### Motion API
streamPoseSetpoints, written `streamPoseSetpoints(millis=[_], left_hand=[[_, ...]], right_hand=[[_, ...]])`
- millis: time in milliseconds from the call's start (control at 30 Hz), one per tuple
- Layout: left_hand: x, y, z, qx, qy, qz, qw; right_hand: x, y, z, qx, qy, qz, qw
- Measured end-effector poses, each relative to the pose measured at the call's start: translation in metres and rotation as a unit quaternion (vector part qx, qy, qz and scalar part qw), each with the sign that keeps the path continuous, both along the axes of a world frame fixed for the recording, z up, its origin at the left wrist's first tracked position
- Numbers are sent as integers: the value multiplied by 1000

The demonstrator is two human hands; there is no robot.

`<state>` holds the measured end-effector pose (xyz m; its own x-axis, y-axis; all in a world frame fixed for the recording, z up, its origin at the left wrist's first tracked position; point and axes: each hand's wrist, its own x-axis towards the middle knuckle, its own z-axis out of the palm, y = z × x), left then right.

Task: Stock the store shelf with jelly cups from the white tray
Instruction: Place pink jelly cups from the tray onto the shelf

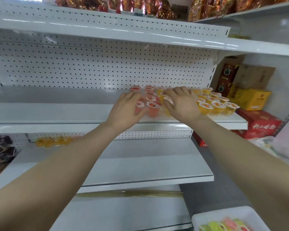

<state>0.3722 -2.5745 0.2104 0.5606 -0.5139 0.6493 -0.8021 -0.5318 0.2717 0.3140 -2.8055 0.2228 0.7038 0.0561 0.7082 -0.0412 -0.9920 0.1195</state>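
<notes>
Rows of jelly cups stand on the right half of the white middle shelf [57,112]: pink-red cups [153,108] on the left, yellow cups [213,105] on the right. My left hand [127,109] rests against the pink cups, fingers spread over their left side. Over the cups between the pink and yellow groups lies my right hand [182,102], its fingers bent down onto their lids. Whether either hand grips a cup is hidden. At the bottom right corner sits the white tray [207,217] with green and pink cups [223,225].
A perforated back panel [90,67] stands behind the cups, with a shelf [140,35] overhead. Cardboard boxes, a yellow box [250,99] and red boxes [262,124] are stacked to the right. Lower shelves hold yellow cups [52,141] and dark packets [0,150].
</notes>
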Motion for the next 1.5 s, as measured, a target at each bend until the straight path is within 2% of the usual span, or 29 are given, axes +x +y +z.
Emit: streamPoseSetpoints(millis=[133,300,533,667,833,1100,1400,1500], left_hand=[[-42,-18,-17,-34,-20,-39,998],[-95,-60,-62,-22,4,-101,995],[-163,-144,-140,34,72,-178,981],[-199,-201,-190,69,118,-209,968],[-236,-275,-260,112,165,-230,952],[-265,-376,-376,203,259,-210,921],[-264,-443,-502,306,303,-206,879],[-263,-456,-537,329,296,-221,869]], right_hand=[[-56,-19,-23,2,10,-17,1000],[-137,-57,-74,27,34,-65,997],[-240,-126,-157,61,70,-123,988],[-290,-177,-213,89,109,-169,976],[-342,-247,-279,133,177,-175,959],[-384,-346,-387,202,276,-207,917],[-410,-391,-530,262,372,-244,856],[-410,-395,-572,274,387,-240,847]])
